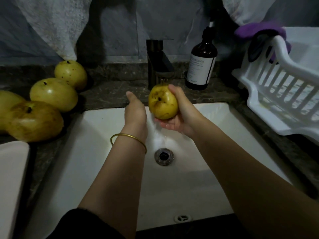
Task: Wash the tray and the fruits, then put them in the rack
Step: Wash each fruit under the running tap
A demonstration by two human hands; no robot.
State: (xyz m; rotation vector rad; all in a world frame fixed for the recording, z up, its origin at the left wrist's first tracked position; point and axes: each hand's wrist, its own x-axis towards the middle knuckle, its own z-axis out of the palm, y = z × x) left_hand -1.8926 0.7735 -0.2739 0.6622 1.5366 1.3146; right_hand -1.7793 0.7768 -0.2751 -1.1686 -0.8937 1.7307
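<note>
The right hand (181, 111) grips a wet yellow-green fruit (163, 102), brown-blotched round its dark stem pit; the left hand (135, 109), at its 9 o'clock, lies open.

One head-worn wide-angle view looks forward and down from close above the sink (96, 135), facing the faucet (156, 62) and the back wall (120, 28). The person's arms (120, 178) enter from the bottom edge. The tabletop (110, 94) and the rack (253, 100) bend toward the side edges.
</note>
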